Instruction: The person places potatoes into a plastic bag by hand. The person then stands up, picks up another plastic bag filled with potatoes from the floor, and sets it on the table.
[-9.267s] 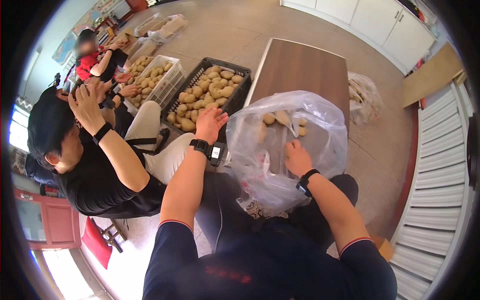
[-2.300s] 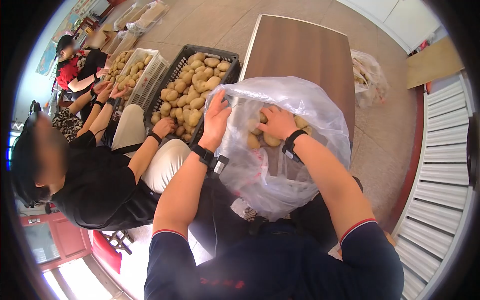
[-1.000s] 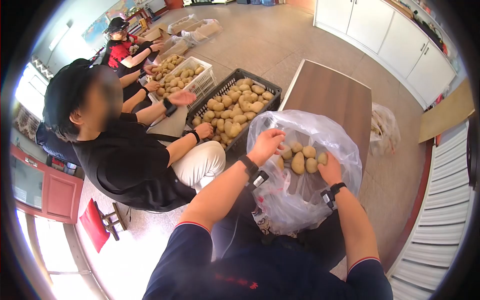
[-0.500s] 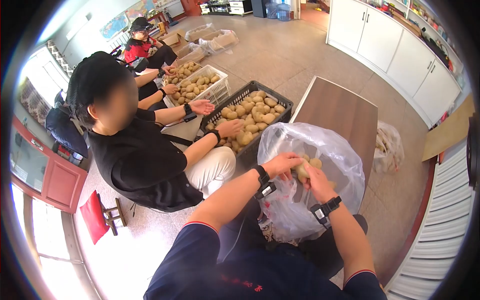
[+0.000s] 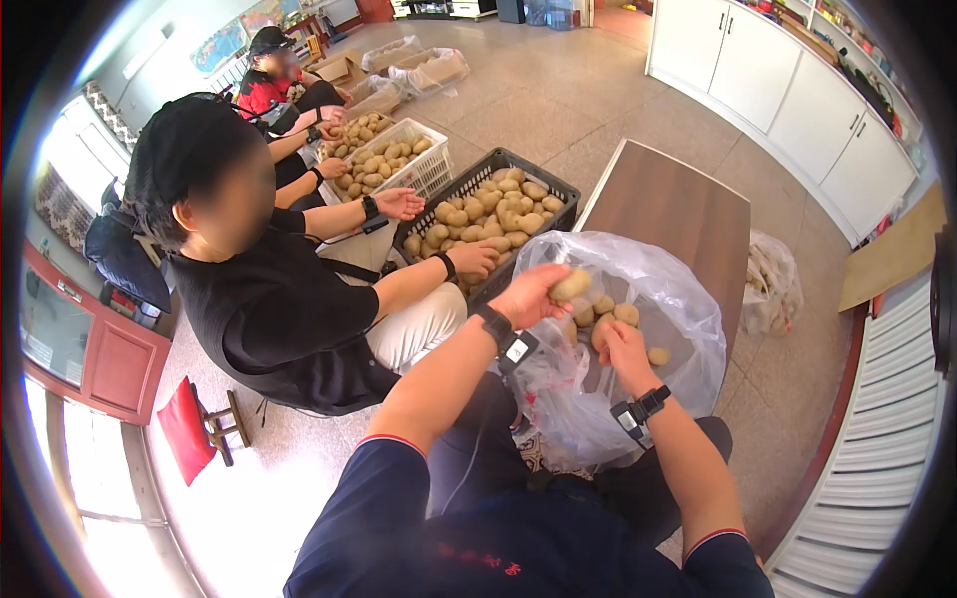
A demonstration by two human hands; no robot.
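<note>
My left hand (image 5: 530, 298) grips a potato (image 5: 572, 285) over the left rim of a clear plastic bag (image 5: 670, 284). Inside the bag's open mouth, my right hand (image 5: 627, 355) is closed on another potato (image 5: 600, 332), partly covered by its fingers. Several loose potatoes (image 5: 627, 314) lie in the bag close to both hands, one of them (image 5: 658, 356) off to the right. The bag is spread wide in front of me, its near side against my legs.
A black crate (image 5: 560, 212) full of potatoes stands front left, where a co-worker's hand (image 5: 473, 259) reaches in. Beyond are a white crate (image 5: 435, 169) of potatoes and another person (image 5: 261, 95). A brown-topped table (image 5: 670, 199) adjoins the bag; a filled plastic bag (image 5: 773, 284) lies right.
My hands were together on potatoes in the bag; they have parted. My left hand has lifted a potato up and left, while my right hand stays low in the bag.
</note>
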